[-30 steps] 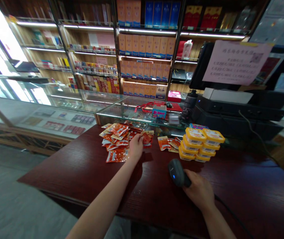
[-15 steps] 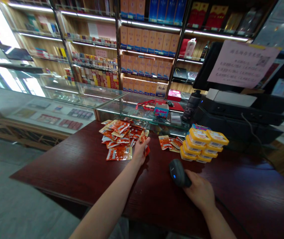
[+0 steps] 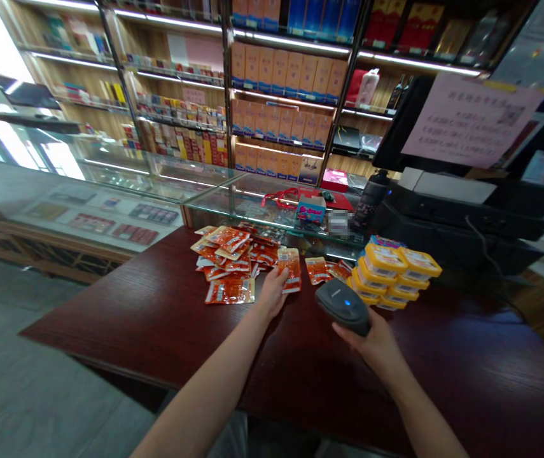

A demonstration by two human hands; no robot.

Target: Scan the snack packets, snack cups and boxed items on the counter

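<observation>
My left hand [image 3: 273, 294] is closed on an orange snack packet [image 3: 290, 270], which it holds by the near edge with the printed face turned up. In my right hand [image 3: 375, 340] is a dark barcode scanner [image 3: 343, 305] with a small blue light lit on top; its head points left toward the packet. Left of my left hand lies a loose pile of similar orange packets [image 3: 228, 251]. A few more packets [image 3: 318, 270] rest between the held packet and a stack of yellow-lidded tubs [image 3: 386, 270].
The dark red wooden counter [image 3: 157, 331] carries all of this. Behind stand a glass display case [image 3: 233, 197], a small blue and pink box [image 3: 310, 210] and a dark bottle [image 3: 371, 197]. A monitor with a pink paper sheet [image 3: 472, 121] rises at right.
My left hand has turned the orange packet from edge-on to face up. My right hand has lifted the barcode scanner and swung its head left, closer to the packet.
</observation>
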